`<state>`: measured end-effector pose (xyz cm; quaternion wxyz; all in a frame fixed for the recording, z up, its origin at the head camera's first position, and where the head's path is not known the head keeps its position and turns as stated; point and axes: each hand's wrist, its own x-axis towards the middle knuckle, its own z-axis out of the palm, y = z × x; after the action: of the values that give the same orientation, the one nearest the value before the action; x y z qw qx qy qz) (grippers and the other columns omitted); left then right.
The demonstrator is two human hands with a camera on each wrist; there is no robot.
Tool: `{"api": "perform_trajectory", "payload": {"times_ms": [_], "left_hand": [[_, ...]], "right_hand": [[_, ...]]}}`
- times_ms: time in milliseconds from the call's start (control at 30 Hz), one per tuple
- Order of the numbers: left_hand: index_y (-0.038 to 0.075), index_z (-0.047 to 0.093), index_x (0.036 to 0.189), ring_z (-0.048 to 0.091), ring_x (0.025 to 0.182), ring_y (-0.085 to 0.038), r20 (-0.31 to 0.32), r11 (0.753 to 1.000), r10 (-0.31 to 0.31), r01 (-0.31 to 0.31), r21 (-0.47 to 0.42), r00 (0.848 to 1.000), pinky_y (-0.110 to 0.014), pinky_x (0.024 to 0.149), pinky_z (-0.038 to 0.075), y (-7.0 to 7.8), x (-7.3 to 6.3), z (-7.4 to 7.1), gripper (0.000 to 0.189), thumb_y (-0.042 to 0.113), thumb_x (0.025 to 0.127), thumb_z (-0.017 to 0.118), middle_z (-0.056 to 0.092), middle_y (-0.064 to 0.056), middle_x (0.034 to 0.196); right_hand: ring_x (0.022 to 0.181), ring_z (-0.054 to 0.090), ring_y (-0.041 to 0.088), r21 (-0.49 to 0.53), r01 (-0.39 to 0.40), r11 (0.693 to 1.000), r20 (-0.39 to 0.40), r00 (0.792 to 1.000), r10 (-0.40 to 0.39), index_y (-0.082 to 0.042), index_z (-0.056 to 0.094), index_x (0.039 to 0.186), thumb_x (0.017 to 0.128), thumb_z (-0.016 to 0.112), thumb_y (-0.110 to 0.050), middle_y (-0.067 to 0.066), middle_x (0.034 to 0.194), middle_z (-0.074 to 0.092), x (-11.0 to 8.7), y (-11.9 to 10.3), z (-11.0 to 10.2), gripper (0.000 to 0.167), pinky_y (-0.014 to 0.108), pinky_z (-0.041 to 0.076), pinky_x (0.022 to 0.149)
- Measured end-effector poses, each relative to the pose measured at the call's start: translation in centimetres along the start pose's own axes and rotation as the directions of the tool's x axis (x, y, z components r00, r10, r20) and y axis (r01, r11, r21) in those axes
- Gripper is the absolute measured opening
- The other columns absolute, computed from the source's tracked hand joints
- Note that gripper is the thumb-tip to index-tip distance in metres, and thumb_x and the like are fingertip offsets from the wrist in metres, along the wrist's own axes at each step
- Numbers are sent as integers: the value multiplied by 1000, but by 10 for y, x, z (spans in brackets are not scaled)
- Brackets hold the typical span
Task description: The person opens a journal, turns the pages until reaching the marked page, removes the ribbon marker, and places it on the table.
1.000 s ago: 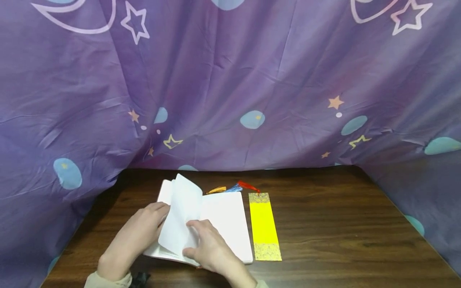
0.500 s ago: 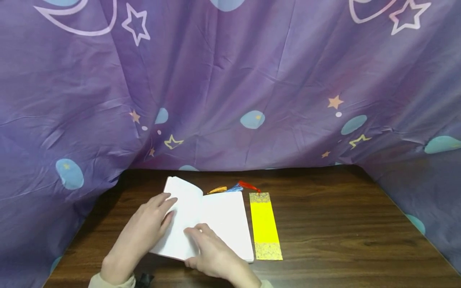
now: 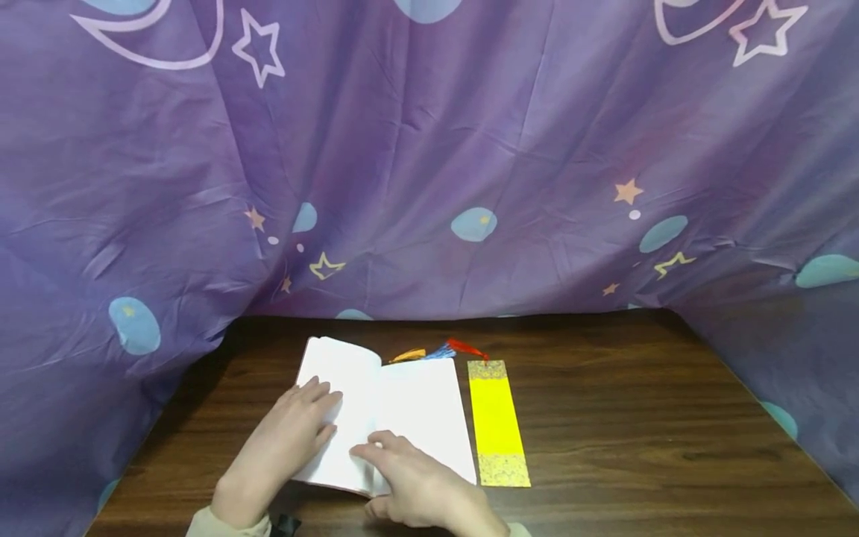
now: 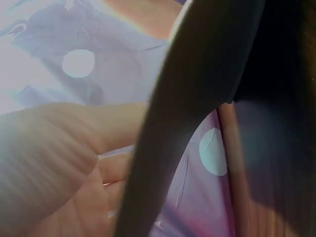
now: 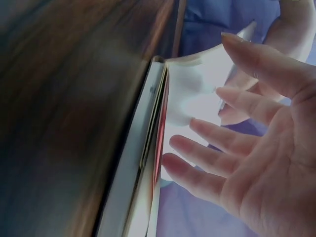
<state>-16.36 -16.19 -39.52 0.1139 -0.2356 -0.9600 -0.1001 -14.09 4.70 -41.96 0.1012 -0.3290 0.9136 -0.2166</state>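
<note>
A book (image 3: 423, 399) with blank white pages lies open on the wooden table. My left hand (image 3: 278, 436) rests on its left page, fingers extended. At the lower middle of the book, my right hand (image 3: 429, 481) is over the gutter and right page; in the right wrist view its fingers (image 5: 212, 155) are loosely spread, holding nothing. A yellow bookmark (image 3: 495, 418) with patterned ends and a red tassel (image 3: 467, 347) lies just right of the book. Orange (image 3: 408, 355) and blue (image 3: 441, 351) tassels stick out past the book's top edge. A red edge (image 5: 163, 118) shows between its pages in the right wrist view.
The dark wooden table (image 3: 637, 418) extends to the right of the bookmark. A purple cloth (image 3: 403, 149) with stars and moons hangs at the back and both sides. A small black object (image 3: 286, 525) is beside the left sleeve.
The raised page has gone down to the left, and the left hand has moved from behind it onto the left page. The right hand has shifted slightly right and toward the front edge.
</note>
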Motion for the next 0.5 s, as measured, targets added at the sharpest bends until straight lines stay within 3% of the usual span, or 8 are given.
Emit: {"api": "perform_trajectory", "payload": {"times_ms": [133, 267, 500], "left_hand": [[2, 66, 113, 56, 117, -40, 26, 1000, -9, 10, -19, 1000, -56, 97, 47, -1, 0, 1, 35, 8, 81, 78, 63, -20, 118], [3, 66, 114, 56, 117, -39, 70, 999, -35, 37, -33, 997, -55, 97, 47, -2, 0, 2, 34, 10, 82, 76, 63, -19, 119], [3, 65, 117, 54, 120, -40, 135, 995, -86, 93, -47, 987, -57, 99, 45, -4, -1, 2, 34, 12, 85, 74, 61, -20, 122]], "right_hand": [[118, 51, 14, -33, 10, 999, 28, 1000, -9, -27, 61, 130, 78, 83, -28, -1, 137, 52, -5, 6, -5, 56, 30, 50, 94], [122, 49, 14, -65, 2, 998, 49, 999, 1, -27, 63, 126, 78, 83, -27, -3, 136, 53, -12, 15, -10, 52, 32, 48, 98], [129, 46, 23, -100, -27, 995, 26, 999, 30, -21, 64, 125, 76, 85, -24, 7, 139, 52, -24, 37, -18, 53, 39, 46, 103]]}}
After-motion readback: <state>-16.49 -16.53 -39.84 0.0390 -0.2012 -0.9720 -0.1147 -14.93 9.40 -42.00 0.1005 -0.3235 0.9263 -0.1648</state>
